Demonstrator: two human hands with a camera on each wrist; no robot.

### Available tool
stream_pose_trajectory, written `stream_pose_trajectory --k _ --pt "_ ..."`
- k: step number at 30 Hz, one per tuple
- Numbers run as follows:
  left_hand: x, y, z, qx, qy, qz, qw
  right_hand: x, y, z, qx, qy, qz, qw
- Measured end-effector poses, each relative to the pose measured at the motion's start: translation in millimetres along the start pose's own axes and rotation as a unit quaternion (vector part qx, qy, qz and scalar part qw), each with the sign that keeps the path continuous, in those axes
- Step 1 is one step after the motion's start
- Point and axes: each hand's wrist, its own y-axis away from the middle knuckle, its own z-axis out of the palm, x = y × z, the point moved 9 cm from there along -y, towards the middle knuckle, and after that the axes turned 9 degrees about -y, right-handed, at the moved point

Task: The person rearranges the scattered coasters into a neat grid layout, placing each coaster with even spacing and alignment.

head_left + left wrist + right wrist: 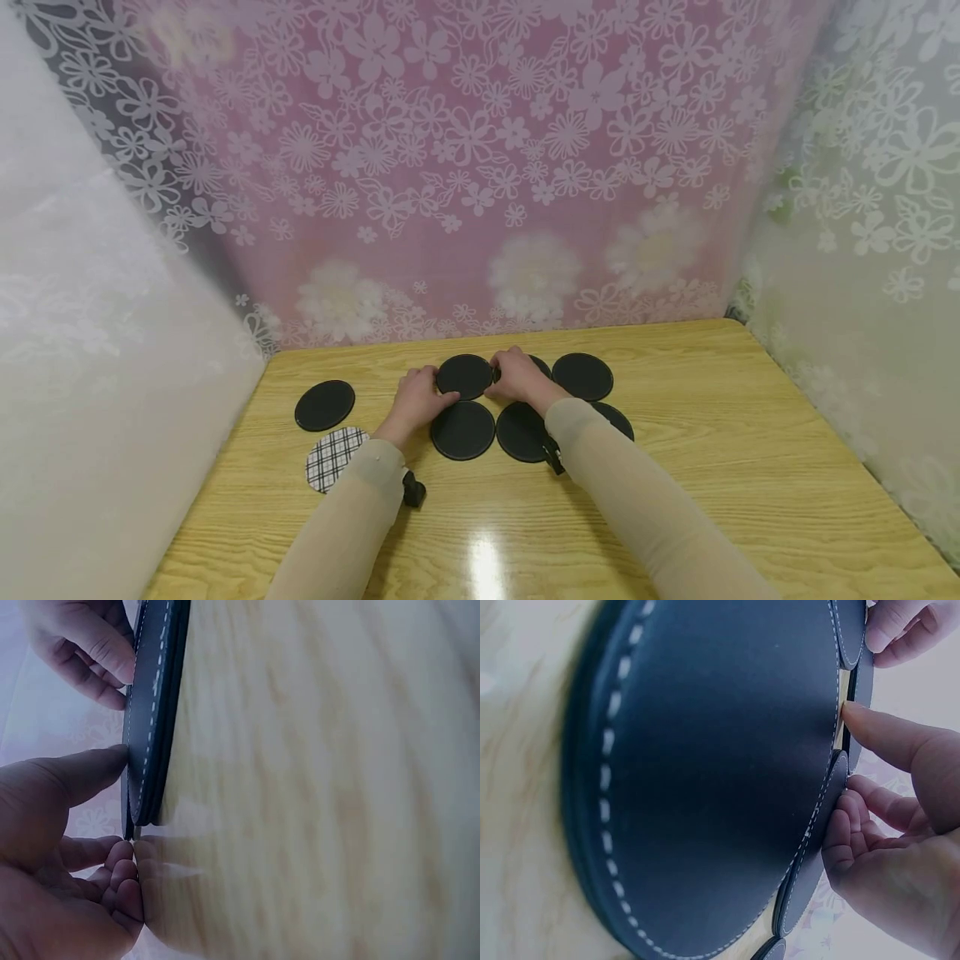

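Round black coasters with white edge stitching lie in two rows on the table. My left hand grips the left side of the back-left coaster, its thumb across the near edge. Opposite it, my right hand has thumb and fingertips at that coaster's right edge. The back-middle coaster is partly hidden behind the right hand. Nearest the wrists are the front-left coaster and the front-middle coaster. In the left wrist view, the left hand's fingers curl down at the tabletop.
Farther right lie a black coaster at the back and another partly under the right sleeve. At the left are a separate black coaster and a plaid white-and-black one. Floral curtains enclose the wooden table.
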Motion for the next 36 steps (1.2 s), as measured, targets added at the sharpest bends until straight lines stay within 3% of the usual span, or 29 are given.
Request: stream_pose_trajectory --k 8,19,24,36 --pt "0.9 7.2 -3.6 -0.003 0.020 -0.001 0.9998 1 4.3 -1 -0.006 -0.007 -0.004 0.9999" --pt "4.4 35.2 -25.8 0.019 0.008 0.004 0.9998 -16 19.6 -5 0.029 -0.005 -0.039 0.9988" --pt "-2.9 49.0 -37.9 0.031 -0.010 0.007 0.9995 -30 24.7 -2 0.040 0.013 -0.057 0.9975" --pt "-32.4 86.8 -59.9 0.041 -0.057 0.005 0.9975 -75 43.1 25 0.006 0.049 -0.138 0.9892"
